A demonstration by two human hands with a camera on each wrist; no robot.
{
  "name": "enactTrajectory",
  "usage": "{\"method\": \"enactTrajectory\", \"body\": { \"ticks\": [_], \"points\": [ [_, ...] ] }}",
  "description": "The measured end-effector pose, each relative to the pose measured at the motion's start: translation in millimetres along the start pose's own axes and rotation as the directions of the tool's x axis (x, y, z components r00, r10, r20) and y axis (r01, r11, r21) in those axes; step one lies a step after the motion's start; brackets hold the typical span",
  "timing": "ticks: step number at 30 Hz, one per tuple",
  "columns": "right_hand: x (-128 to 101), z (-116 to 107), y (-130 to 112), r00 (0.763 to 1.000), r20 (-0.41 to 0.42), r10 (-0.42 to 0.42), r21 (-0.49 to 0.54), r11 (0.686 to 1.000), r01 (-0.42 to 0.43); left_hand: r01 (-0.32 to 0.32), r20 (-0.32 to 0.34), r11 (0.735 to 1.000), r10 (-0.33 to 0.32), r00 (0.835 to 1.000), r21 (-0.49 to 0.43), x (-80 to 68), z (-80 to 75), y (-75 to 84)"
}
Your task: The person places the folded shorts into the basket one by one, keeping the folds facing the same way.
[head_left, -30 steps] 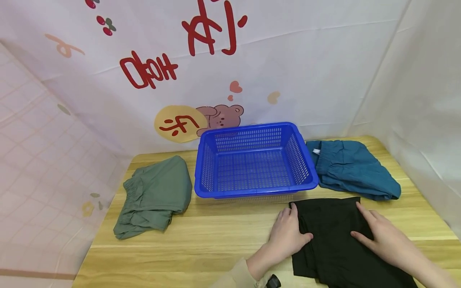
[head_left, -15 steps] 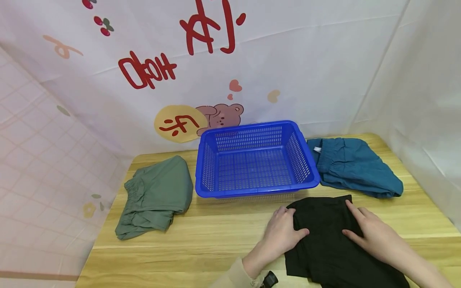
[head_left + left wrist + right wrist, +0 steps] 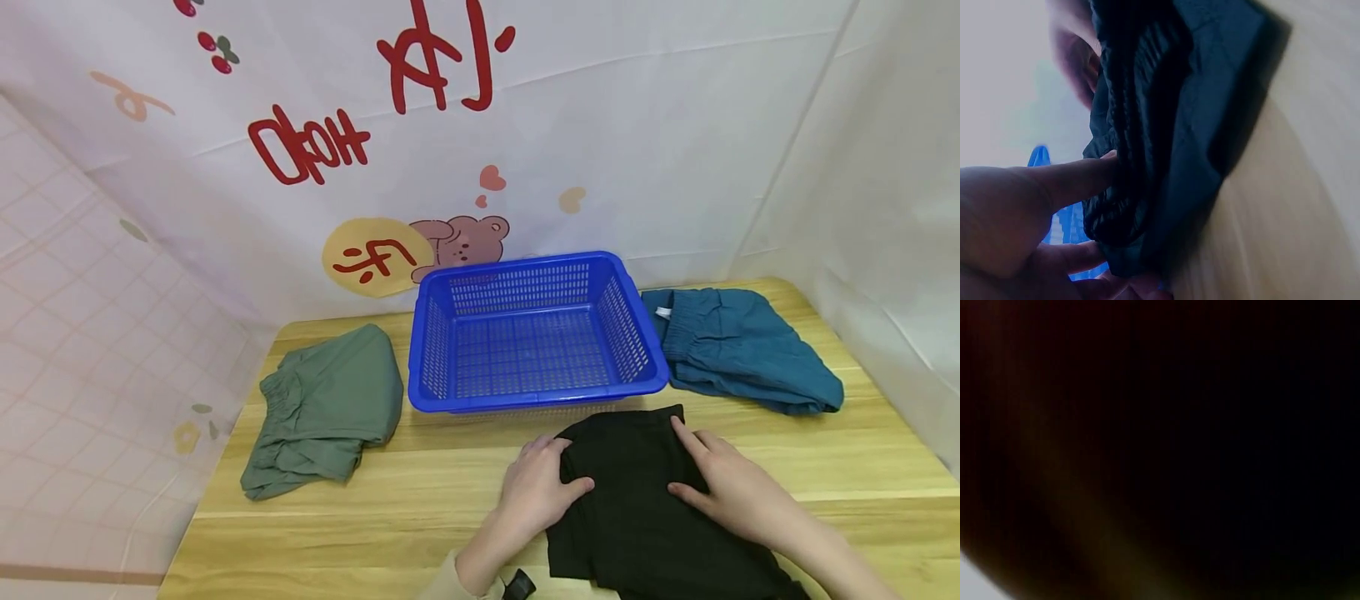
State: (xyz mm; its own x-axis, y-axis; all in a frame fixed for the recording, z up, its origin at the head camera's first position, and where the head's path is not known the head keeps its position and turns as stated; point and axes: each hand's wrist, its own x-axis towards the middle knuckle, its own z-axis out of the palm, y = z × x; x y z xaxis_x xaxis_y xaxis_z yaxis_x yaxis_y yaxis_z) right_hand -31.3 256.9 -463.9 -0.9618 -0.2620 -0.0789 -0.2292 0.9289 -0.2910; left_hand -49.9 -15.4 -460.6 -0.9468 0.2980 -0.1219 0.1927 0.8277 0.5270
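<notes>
Two hands work on one wooden table [image 3: 450, 508]. Beyond your fingertips stands the blue basket [image 3: 534, 333], just past the far edge of the black garment [image 3: 637, 517]. That garment lies under both your palms at the near edge. The teal shorts [image 3: 738, 350] lie beyond your right hand [image 3: 731, 492], the green shorts [image 3: 322, 408] well out past your left hand [image 3: 536, 492]. Your right hand rests flat on the black cloth, fingers straight. Your left hand curls round the garment's left edge, gripping its bunched fold. The right wrist view is dark.
</notes>
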Motion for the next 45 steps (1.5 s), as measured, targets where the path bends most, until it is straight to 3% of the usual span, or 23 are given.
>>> {"method": "enactTrajectory", "body": {
  "ticks": [9,14,17,22,27,39,45],
  "points": [
    [15,6,-25,0.996,0.075,-0.042,0.148,0.989,0.031,0.076,0.023,0.993,-0.074,0.997,-0.095,-9.2,-25.4,-40.2],
    [21,15,-32,0.997,0.001,-0.074,0.269,0.961,0.071,0.093,0.026,0.982,-0.09,0.996,-0.163,-13.0,-34.2,-59.1],
    [23,15,-33,0.997,-0.003,-0.073,0.355,0.932,0.069,0.106,0.035,0.978,-0.101,0.994,-0.18,-14.6,-36.0,-65.3],
    [25,9,-28,0.995,0.091,-0.034,0.458,0.889,-0.011,0.118,0.031,0.972,-0.114,0.993,-0.204,-15.3,-38.0,-67.1],
    [27,7,-25,0.987,0.151,-0.05,0.482,0.876,-0.03,0.115,0.007,0.961,-0.117,0.993,-0.251,-14.8,-37.9,-64.1],
    [23,7,-33,0.986,0.133,-0.103,0.49,0.871,0.025,0.127,0.016,0.917,-0.13,0.991,-0.379,-15.5,-36.2,-58.0],
    [22,7,-37,0.985,0.149,-0.086,0.545,0.839,-0.009,0.133,0.019,0.904,-0.137,0.99,-0.407,-16.8,-35.3,-57.6]
  ]
}}
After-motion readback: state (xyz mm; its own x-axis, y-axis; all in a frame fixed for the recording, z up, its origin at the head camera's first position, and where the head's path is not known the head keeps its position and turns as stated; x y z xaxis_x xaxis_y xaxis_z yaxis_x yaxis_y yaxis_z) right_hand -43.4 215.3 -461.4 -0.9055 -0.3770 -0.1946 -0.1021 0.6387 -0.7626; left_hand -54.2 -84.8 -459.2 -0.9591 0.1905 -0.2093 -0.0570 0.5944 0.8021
